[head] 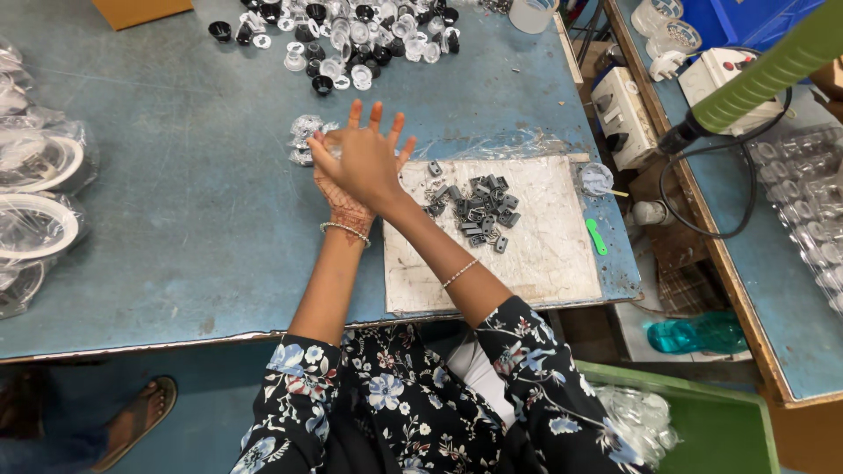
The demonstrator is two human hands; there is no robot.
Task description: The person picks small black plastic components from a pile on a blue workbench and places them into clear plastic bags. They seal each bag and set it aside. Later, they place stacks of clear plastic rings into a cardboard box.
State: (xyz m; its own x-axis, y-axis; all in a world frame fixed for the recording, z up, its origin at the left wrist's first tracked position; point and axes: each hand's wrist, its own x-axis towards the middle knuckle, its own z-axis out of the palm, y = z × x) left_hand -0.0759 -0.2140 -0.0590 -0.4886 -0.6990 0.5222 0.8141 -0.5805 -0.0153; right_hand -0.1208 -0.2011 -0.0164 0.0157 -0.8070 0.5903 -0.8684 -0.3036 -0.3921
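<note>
My right hand (369, 158) lies flat across my left hand (338, 200), palm down, with its fingers spread. Most of my left hand is covered; only its wrist side and one finger edge show. Whether anything is pressed between the palms is hidden. Both hands hover over the blue table (193, 219), at the left edge of a white board (536, 263). A pile of small grey plastic clips (479, 211) lies on that board, just right of my hands. A small clear bag of transparent parts (306, 136) sits just beyond my left hand.
Several black and clear round caps (351, 39) are heaped at the table's far edge. Bagged white rings (35, 219) lie at the left. At the right are a green marker (596, 237), a white switch box (622, 110), a green-handled tool (764, 79) and a teal bottle (698, 333).
</note>
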